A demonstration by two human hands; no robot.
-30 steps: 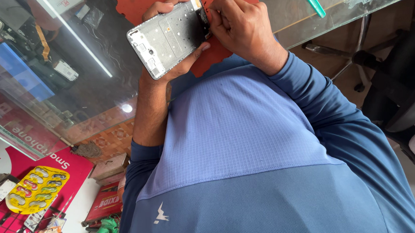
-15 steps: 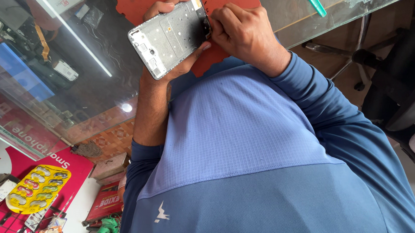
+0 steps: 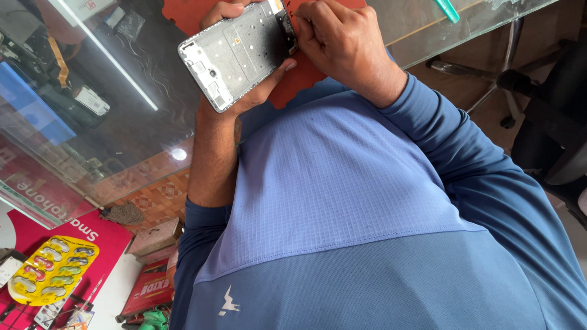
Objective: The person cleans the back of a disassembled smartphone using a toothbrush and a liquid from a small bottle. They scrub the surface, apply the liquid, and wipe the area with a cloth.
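An opened phone frame (image 3: 236,48), silver-grey inside with a dark patch at one end, is tilted above a red work mat (image 3: 195,2). My left hand (image 3: 261,86) cups it from below, with fingers wrapped over its far edge. My right hand (image 3: 343,44) presses its fingertips against the dark end of the frame; whether it pinches a small tool or part I cannot tell. My blue long-sleeved shirt fills the lower part of the view.
The mat lies on a glass counter (image 3: 109,108) with phone parts and boxes beneath it. A teal tool (image 3: 444,5) rests on the glass at the top right. A black chair (image 3: 565,99) stands to the right. A yellow blister card (image 3: 54,266) lies at the lower left.
Both hands and the phone frame stay almost where they were; the view has only shifted slightly.
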